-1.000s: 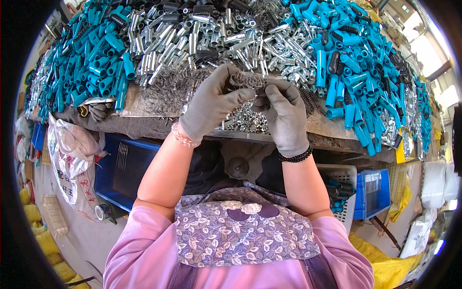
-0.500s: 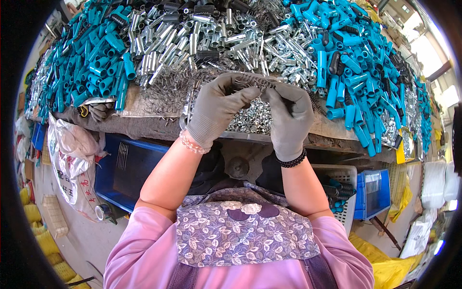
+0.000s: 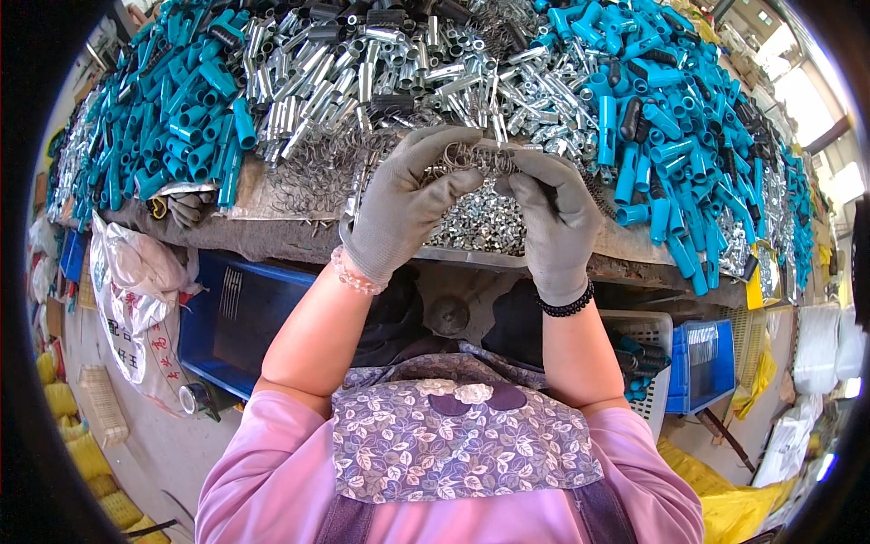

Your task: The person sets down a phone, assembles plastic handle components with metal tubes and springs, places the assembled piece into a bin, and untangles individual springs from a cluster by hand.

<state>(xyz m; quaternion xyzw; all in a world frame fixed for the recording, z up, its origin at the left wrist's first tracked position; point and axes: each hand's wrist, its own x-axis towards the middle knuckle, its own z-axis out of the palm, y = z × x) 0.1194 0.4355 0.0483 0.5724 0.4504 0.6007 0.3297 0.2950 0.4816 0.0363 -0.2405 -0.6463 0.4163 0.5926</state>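
Note:
In grey work gloves, both my hands are raised over the near edge of the heaped bench. My left hand [image 3: 399, 204] curls its thumb and fingers around one end of a tangle of dark wire springs [image 3: 476, 158]. Thumb and fingertips of my right hand [image 3: 560, 213] are closed at the tangle's other end. How many springs each hand has cannot be made out. Below the springs is a tray of small shiny metal fittings [image 3: 480, 222]. Loose dark springs [image 3: 313, 177] lie in a pile left of my left hand.
Silvery metal tubes [image 3: 313, 72] are heaped beyond my hands. Teal plastic handles [image 3: 195, 118] rise at the left, and more teal handles [image 3: 666, 136] at the right. Under the bench edge are a blue crate [image 3: 213, 335], a white plastic sack [image 3: 140, 299] and a smaller blue bin [image 3: 702, 363].
My right hand has shifted a little to the right and my left hand slightly left. The springs between them show more openly.

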